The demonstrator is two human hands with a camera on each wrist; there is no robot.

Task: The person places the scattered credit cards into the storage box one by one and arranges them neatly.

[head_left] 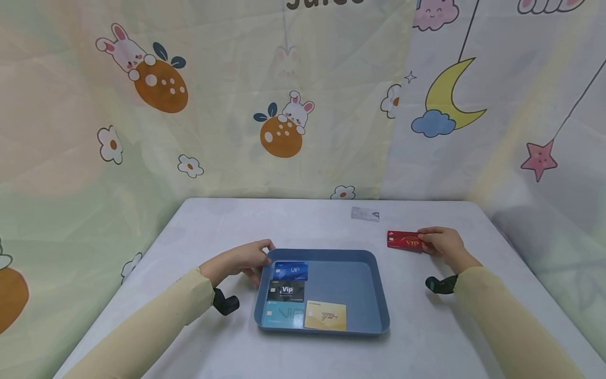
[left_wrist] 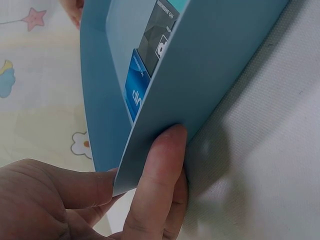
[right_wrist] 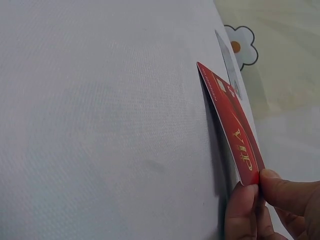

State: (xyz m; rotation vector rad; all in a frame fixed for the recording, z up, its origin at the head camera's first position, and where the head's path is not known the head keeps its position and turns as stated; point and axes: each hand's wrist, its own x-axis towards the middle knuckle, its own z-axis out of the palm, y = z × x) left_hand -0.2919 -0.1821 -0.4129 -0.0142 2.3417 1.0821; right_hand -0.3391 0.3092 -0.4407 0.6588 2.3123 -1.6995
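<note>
A blue tray lies on the table. My left hand grips its far left corner; in the left wrist view the thumb is at the rim and a finger lies along the outer wall. Inside the tray, on its left side, a blue VIP card, a dark grey Vip card and a light blue VIP card form a column. Beside the lowest is a gold card. To the right of the tray, my right hand pinches the right end of a red VIP card, tilted off the tabletop.
A silver-grey card lies near the back edge of the white table. Behind the table hangs a printed cloth with rabbits, flowers and a moon. Black bands with small devices sit on both wrists.
</note>
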